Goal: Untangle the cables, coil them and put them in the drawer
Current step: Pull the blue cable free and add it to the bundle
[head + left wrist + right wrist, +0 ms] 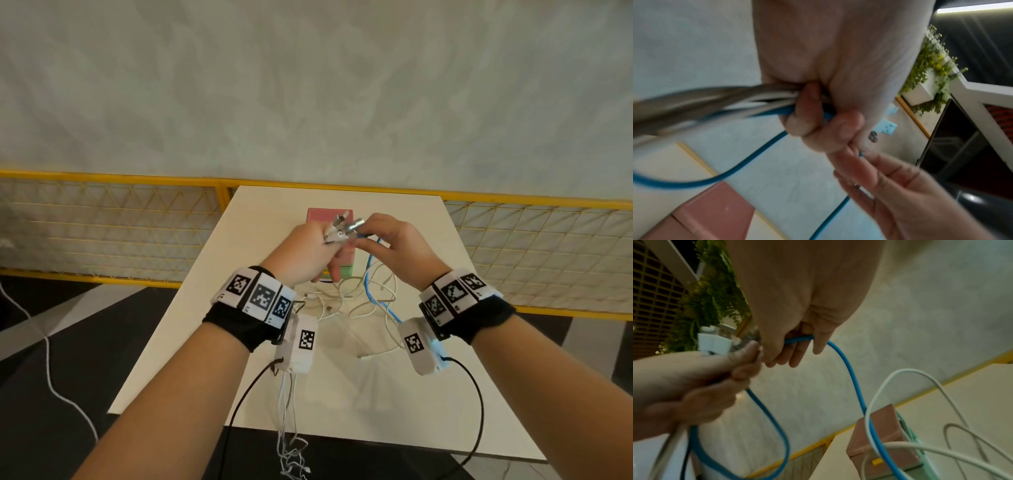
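My left hand (308, 250) grips a bundle of cable ends above the table; white and metal plugs (340, 228) stick out past its fingers. In the left wrist view the fist (818, 116) closes round grey, white and blue strands. My right hand (390, 240) pinches the blue cable (371, 270) just beside the plugs; the right wrist view shows its fingers (797, 352) curled over the blue cable (849, 369). Loose white cables (359, 301) lie tangled on the table below both hands. The pink drawer box (330, 216) stands behind the hands, mostly hidden.
The white table (428, 246) is small, with edges close on all sides. A yellow mesh railing (120, 219) runs behind it. Thin white cords (291, 445) hang over the near edge. Black leads run from both wrist cameras.
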A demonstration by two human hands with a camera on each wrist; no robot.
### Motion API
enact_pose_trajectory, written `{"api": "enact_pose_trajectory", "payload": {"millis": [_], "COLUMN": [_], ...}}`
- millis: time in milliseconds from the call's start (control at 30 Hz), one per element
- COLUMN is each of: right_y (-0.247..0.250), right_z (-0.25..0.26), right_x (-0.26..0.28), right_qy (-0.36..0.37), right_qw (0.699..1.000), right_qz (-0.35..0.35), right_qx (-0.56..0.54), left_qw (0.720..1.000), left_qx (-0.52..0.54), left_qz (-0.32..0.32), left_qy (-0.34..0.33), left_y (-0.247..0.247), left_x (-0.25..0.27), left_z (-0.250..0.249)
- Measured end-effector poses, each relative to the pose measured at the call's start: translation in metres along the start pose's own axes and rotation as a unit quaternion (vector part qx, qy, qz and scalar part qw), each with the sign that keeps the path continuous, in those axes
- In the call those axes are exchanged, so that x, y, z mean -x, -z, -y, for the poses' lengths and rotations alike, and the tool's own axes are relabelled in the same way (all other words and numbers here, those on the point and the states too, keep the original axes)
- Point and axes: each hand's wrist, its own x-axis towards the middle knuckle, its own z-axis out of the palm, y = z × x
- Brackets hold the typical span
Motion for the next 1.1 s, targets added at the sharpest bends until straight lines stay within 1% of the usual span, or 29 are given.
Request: {"api": "enact_pose_trajectory", "payload": {"millis": [67, 133, 167, 200, 267, 333, 400, 433, 467, 500, 533, 600, 667, 733, 800, 867, 933, 1033, 1100], "right_y": [0.001, -0.001, -0.002, -0.003, -0.004, -0.005, -0.004, -0.003, -0.001, 0.0, 0.002, 0.003, 0.001, -0.002, -0.003, -0.003, -0.002, 0.003, 0.006], "right_z": [-0.008, -0.017, -0.021, -0.023, -0.024, -0.018, -0.007, -0.001, 0.004, 0.006, 0.005, -0.002, -0.018, -0.031, -0.037, -0.037, -0.035, -0.03, -0.017], "right_x": [0.002, 0.006, 0.008, 0.008, 0.006, 0.001, -0.006, -0.009, -0.012, -0.014, -0.015, -0.014, -0.01, -0.005, -0.003, -0.007, -0.011, -0.017, -0.024], "right_qy": [-0.047, -0.08, -0.091, -0.101, -0.102, -0.085, -0.048, -0.022, -0.001, 0.011, 0.009, -0.026, -0.073, -0.106, -0.128, -0.139, -0.137, -0.103, -0.063], "right_qw": [0.999, 0.997, 0.995, 0.994, 0.994, 0.995, 0.997, 0.998, 0.998, 0.998, 0.998, 0.996, 0.992, 0.987, 0.984, 0.982, 0.983, 0.991, 0.994], "right_qz": [0.01, 0.022, 0.028, 0.032, 0.037, 0.045, 0.049, 0.045, 0.04, 0.038, 0.042, 0.064, 0.079, 0.086, 0.087, 0.09, 0.081, 0.055, 0.049], "right_qx": [-0.011, -0.001, 0.001, 0.003, 0.011, 0.028, 0.039, 0.042, 0.044, 0.043, 0.043, 0.052, 0.068, 0.083, 0.089, 0.095, 0.089, 0.07, 0.077], "left_qw": [0.997, 0.985, 0.981, 0.979, 0.983, 0.991, 0.997, 0.998, 0.998, 0.998, 0.998, 0.992, 0.981, 0.968, 0.962, 0.961, 0.967, 0.977, 0.989], "left_qx": [0.015, 0.055, 0.064, 0.06, 0.037, 0.012, -0.033, -0.047, -0.048, -0.041, -0.033, 0.0, 0.067, 0.12, 0.146, 0.146, 0.128, 0.128, 0.092], "left_qz": [-0.08, -0.161, -0.183, -0.191, -0.179, -0.133, -0.067, -0.044, -0.033, -0.04, -0.061, -0.124, -0.18, -0.215, -0.229, -0.234, -0.221, -0.167, -0.111], "left_qy": [-0.008, -0.023, -0.029, -0.031, -0.029, -0.032, -0.023, -0.014, -0.009, -0.006, -0.011, -0.027, -0.037, -0.041, -0.041, -0.031, -0.023, -0.022, -0.022], "left_y": [0.007, 0.015, 0.017, 0.017, 0.016, 0.012, 0.004, 0.001, -0.001, -0.001, 0.0, 0.004, 0.01, 0.016, 0.02, 0.024, 0.027, 0.024, 0.016], "left_x": [-0.002, -0.004, -0.003, -0.002, 0.0, 0.0, -0.003, -0.005, -0.005, -0.006, -0.005, -0.003, -0.003, -0.003, -0.004, -0.005, -0.005, -0.005, -0.006], "left_z": [-0.001, -0.003, -0.004, -0.005, -0.007, -0.008, -0.004, -0.003, -0.002, -0.002, -0.003, -0.008, -0.011, -0.012, -0.013, -0.012, -0.012, -0.009, -0.007]}}
